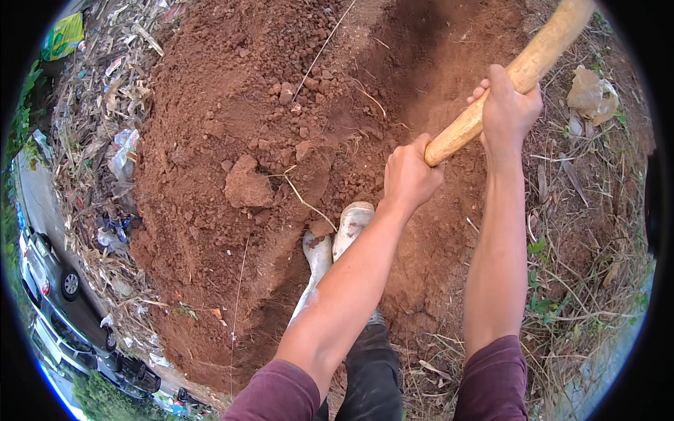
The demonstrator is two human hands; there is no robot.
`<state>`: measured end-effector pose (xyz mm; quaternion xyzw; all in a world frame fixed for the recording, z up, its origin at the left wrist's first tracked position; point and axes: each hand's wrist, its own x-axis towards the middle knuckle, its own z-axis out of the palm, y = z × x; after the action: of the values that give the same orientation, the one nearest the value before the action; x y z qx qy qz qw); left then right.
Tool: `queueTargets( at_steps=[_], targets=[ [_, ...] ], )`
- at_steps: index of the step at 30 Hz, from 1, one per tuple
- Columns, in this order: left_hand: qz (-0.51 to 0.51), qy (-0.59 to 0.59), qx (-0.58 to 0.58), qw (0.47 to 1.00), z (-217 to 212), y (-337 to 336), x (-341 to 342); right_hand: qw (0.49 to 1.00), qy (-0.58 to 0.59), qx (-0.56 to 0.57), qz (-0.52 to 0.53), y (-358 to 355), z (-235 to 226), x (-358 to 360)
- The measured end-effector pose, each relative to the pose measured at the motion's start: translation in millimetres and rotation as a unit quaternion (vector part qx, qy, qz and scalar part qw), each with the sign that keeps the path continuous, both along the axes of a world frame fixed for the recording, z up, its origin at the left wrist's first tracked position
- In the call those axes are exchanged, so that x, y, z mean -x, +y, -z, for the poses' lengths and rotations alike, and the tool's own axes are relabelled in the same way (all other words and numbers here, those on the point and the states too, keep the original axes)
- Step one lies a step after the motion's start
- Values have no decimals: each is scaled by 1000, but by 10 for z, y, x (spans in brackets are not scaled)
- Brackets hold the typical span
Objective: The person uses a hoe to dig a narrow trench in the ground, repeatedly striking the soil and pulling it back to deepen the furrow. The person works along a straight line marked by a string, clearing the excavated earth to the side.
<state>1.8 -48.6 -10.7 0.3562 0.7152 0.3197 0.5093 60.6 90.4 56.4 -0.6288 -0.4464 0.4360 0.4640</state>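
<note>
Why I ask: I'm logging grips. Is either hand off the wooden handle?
No: the left hand and right hand both grip the wooden handle.

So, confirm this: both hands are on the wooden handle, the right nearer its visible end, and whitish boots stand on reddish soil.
One thing is wrong: in the head view, the left hand is nearer the visible end of the wooden handle, and the right hand is farther up. Both are on it, and whitish boots stand on reddish soil.
</note>
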Motion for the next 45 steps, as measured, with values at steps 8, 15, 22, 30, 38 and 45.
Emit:
queueTargets(
  at_steps=[8, 15, 22, 30, 38, 45],
  targets=[
    [-61, -107, 331, 936, -532, -2248, -495, 893, -109, 433, -54, -1920, 777, -216],
    [-27, -45, 123, 991, -342, -1614, -290, 974, -56, 216, -44, -1226, 1, -4],
    [8, -47, 165, 985, 225, -316, -27, 974, -51, 220, -13, -20, 829, 45],
    [-34, -64, 267, 961, -554, -2084, -360, 909, -89, 402, -59, -1698, 495, -147],
    [-8, -14, 46, 999, 231, -106, -18, 992, 0, 123, 4, 107, 359, 39],
    [-82, -106, 315, 939, -281, -1907, -512, 876, -147, 447, -108, -1451, 804, -42]
  ],
)
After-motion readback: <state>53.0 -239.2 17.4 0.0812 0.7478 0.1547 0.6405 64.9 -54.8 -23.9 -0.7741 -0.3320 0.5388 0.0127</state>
